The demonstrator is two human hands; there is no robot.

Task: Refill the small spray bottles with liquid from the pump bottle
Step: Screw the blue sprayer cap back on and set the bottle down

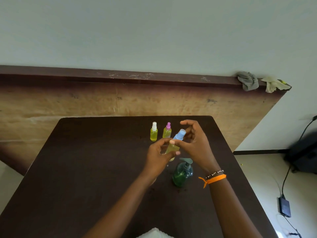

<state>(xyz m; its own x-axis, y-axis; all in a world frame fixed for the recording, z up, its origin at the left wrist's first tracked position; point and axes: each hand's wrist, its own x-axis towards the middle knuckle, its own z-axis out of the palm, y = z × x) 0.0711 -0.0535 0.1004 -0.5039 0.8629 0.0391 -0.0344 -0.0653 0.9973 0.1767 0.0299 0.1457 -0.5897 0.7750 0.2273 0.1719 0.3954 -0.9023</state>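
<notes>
My left hand (159,153) grips a small spray bottle with a blue cap (179,135), tilted to the right above the dark table (85,169); its yellow liquid shows between my fingers. My right hand (195,140) curls around the blue cap, its thumb against the neck. Behind them stand two more small bottles of yellow liquid, upright: one with a white sprayer (153,132), one with a pink sprayer (167,130). The green pump bottle (182,174) stands upright just below my hands, between my forearms.
Something white (152,233) lies at the table's near edge. A wooden panel (103,100) rises behind the table, with two rags (248,81) on its top ledge at the right. On the floor to the right are a black adapter (284,207), cables and a dark bag (303,152).
</notes>
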